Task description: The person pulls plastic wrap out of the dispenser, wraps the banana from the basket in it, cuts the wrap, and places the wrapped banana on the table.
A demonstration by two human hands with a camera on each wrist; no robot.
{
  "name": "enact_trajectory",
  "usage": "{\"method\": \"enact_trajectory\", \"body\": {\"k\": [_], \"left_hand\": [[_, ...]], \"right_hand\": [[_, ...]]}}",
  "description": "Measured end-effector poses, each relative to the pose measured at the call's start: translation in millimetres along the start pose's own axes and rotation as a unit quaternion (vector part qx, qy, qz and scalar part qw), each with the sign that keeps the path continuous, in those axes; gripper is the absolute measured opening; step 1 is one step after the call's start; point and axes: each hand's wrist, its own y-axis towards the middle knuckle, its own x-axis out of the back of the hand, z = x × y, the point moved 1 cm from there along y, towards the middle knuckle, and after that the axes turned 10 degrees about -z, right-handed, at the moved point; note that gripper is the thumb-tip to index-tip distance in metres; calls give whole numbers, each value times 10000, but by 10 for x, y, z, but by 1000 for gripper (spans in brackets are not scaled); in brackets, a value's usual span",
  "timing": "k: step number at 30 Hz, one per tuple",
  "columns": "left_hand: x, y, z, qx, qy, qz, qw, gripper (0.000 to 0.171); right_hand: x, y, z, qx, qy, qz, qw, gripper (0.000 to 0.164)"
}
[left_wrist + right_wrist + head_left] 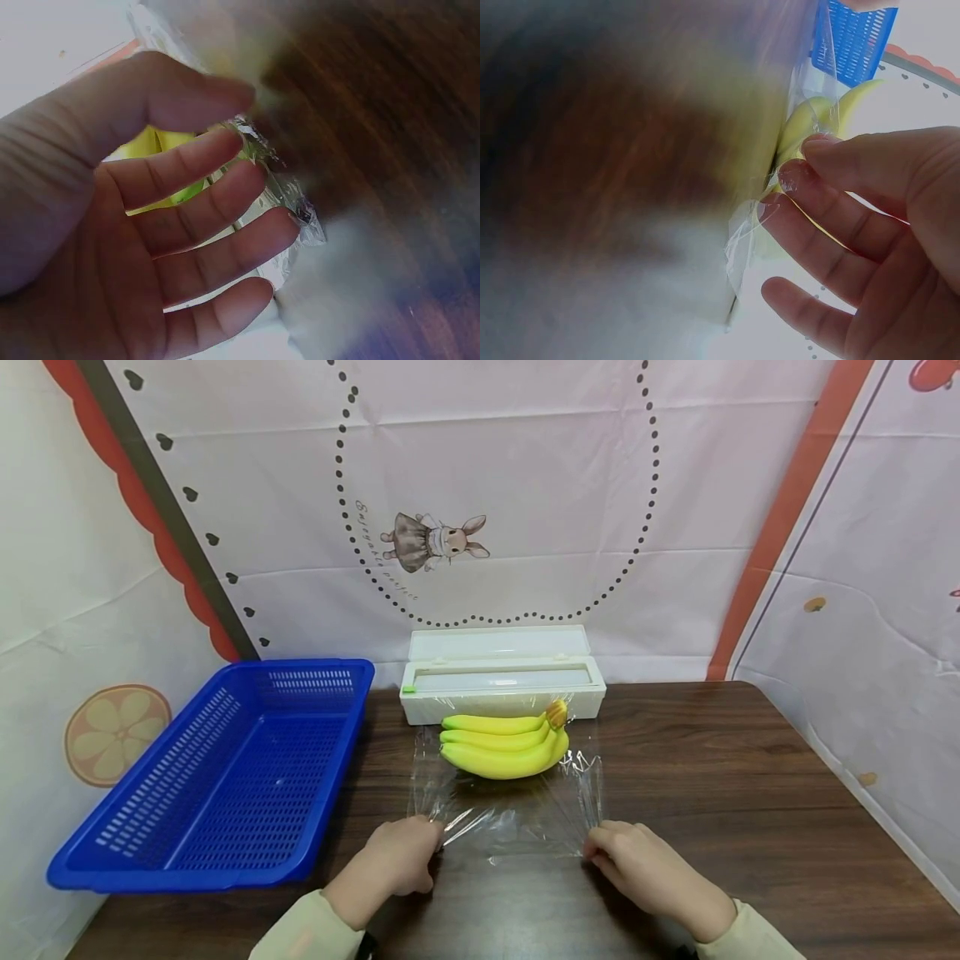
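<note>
A bunch of yellow bananas [504, 747] lies on a sheet of clear plastic wrap [517, 831] that runs from a white wrap dispenser [502, 702]. At the sheet's near left corner is my left hand [401, 856], its fingertips at the film. The left wrist view shows this hand [165, 202] with fingers spread and a gap between thumb and index finger. My right hand [645, 868] pinches the near right corner. In the right wrist view, the thumb and index finger of that hand [877, 217] come together at the film edge [742, 240].
A blue plastic basket [318, 793] with slotted walls stands at the left of the dark wooden table [697, 760]. The dispenser's lid [498, 643] is raised at the back, near a white patterned cloth [570, 518]. Similar cloth hangs at both sides.
</note>
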Motion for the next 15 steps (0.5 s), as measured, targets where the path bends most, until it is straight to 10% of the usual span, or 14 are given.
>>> {"method": "enact_trajectory", "body": {"k": [15], "left_hand": [[-75,12,45,111,-197,-130,9997,17]], "right_hand": [[36,6,-7,-178,-21,129,9998,15]]}}
